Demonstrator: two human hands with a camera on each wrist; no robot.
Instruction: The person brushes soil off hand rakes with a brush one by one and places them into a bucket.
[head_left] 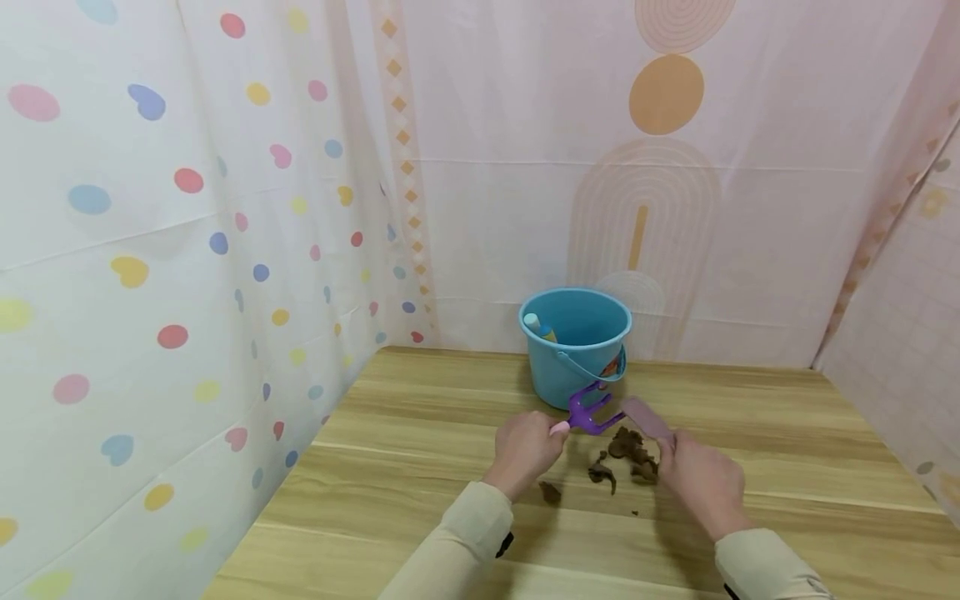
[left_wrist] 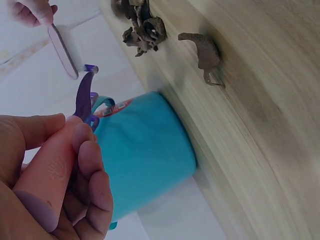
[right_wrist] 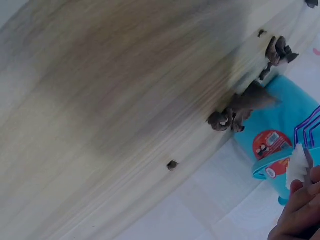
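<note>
My left hand [head_left: 525,450] grips the pink handle of a purple toy hand fork [head_left: 587,414], its tines up in front of the blue bucket. In the left wrist view the fingers wrap round that handle [left_wrist: 47,172]. My right hand [head_left: 703,479] holds a flat pink brush [head_left: 647,418]; white bristles [right_wrist: 298,167] show in the right wrist view. The brush tip is close to the fork's tines, above the table. Beneath the tools lie crinkled dark brown pieces [head_left: 630,445], a curled one [head_left: 601,475] and a separate one [head_left: 550,492] near my left wrist.
A blue bucket [head_left: 547,375] with a handle stands behind the tools, holding a pale blue stick-like end [head_left: 532,322] and something yellow and blue. The wooden table [head_left: 420,467] ends at patterned curtains [head_left: 495,250] behind and at both sides. A tiny brown crumb [right_wrist: 172,165] lies apart.
</note>
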